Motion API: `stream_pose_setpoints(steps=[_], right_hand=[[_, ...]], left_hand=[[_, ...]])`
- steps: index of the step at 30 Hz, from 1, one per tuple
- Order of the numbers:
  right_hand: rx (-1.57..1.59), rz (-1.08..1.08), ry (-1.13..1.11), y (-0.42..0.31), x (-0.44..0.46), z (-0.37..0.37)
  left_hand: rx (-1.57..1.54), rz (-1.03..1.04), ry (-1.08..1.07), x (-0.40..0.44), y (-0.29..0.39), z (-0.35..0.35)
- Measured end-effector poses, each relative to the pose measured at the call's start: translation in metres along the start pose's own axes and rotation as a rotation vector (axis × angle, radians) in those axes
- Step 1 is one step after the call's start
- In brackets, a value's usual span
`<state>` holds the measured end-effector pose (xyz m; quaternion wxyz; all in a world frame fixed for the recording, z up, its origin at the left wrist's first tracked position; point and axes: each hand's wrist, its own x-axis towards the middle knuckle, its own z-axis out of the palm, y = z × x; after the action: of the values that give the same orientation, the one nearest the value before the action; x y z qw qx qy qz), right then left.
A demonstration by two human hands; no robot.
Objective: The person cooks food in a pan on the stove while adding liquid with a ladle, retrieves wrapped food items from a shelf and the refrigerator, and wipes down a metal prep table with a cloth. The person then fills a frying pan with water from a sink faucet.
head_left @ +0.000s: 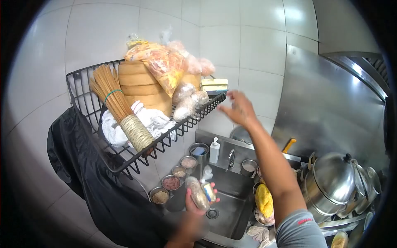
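Note:
My left hand is closed around a plastic-wrapped roll and a small yellow, white and blue packet, held above the sink. What the plastic wrap contains is unclear. My right hand is raised just right of the wire shelf's corner, fingers apart with nothing in them. Nearest to it are yellow packets stacked on the shelf. Beside these lie more plastic-wrapped rolls, and a bag of orange-yellow contents rests on round bamboo steamers.
A bamboo whisk brush and white cloths share the shelf. Metal bowls of food, a pump bottle and the tap line the sink. Large lidded pots stand right. A black garment hangs left.

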<state>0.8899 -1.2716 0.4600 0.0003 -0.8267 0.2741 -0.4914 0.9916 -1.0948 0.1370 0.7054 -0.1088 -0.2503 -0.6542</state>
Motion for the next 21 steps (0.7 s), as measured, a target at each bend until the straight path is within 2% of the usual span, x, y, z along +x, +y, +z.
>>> stream_pose_setpoints(steps=[3,4,5,6,8,9,13,15,17,21], right_hand=[[-0.161,0.035,0.064,0.014,0.076,0.015],[-0.290,0.004,-0.021,0.023,0.097,0.027],[-0.419,-0.028,-0.107,0.024,0.110,0.033],[-0.417,-0.031,-0.104,0.025,0.119,0.039],[-0.537,-0.045,-0.387,0.019,0.131,0.050],[-0.588,-0.092,-0.416,0.017,0.135,0.055],[-0.664,-0.131,-0.427,0.027,0.145,0.089],[-0.729,-0.132,-0.323,0.039,0.152,0.104],[-0.714,-0.136,-0.294,0.035,0.146,0.099],[-0.737,-0.154,-0.186,0.039,0.149,0.081]], left_hand=[[0.058,-0.021,0.083,-0.023,0.004,-0.011],[0.061,-0.022,0.078,-0.031,0.004,-0.013],[0.098,-0.015,0.164,-0.039,0.004,-0.014],[0.135,-0.005,0.252,-0.046,0.004,-0.017],[0.165,0.001,0.266,-0.059,0.006,-0.025],[0.199,-0.019,0.293,-0.066,0.007,-0.029],[0.254,-0.052,0.380,-0.083,0.006,-0.033],[0.252,-0.059,0.388,-0.087,0.005,-0.039],[0.122,-0.090,0.289,-0.090,0.005,-0.048],[0.151,-0.065,0.308,-0.089,0.003,-0.046]])
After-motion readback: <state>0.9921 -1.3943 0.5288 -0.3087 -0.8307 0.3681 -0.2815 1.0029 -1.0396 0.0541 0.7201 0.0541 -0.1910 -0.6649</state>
